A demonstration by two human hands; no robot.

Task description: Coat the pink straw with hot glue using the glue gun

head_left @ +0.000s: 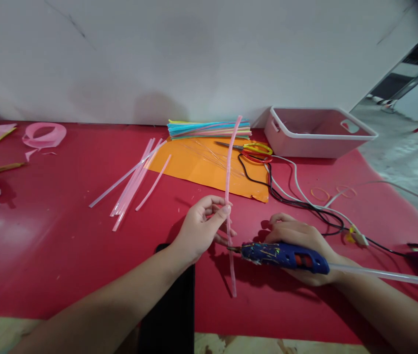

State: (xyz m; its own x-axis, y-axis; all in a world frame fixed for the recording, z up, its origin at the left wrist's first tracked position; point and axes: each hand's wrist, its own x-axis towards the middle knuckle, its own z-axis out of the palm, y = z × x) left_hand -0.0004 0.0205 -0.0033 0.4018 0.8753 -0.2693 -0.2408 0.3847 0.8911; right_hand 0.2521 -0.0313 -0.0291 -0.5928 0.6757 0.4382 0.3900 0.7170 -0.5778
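Between the thumb and fingers of my left hand is a thin pink pipe cleaner, held upright with its lower end pointing toward me. My right hand is wrapped round a blue glue gun stained with dried glue; its fingers are partly hidden by the gun. The nozzle meets the lower part of the pipe cleaner, just below my left fingers. A long clear glue stick sticks out of the gun's back end.
Pink straws lie left on the red table. Behind are an orange sheet, scissors, a bundle of coloured pipe cleaners and a pink basket. Cables run right. A black object lies under my left arm.
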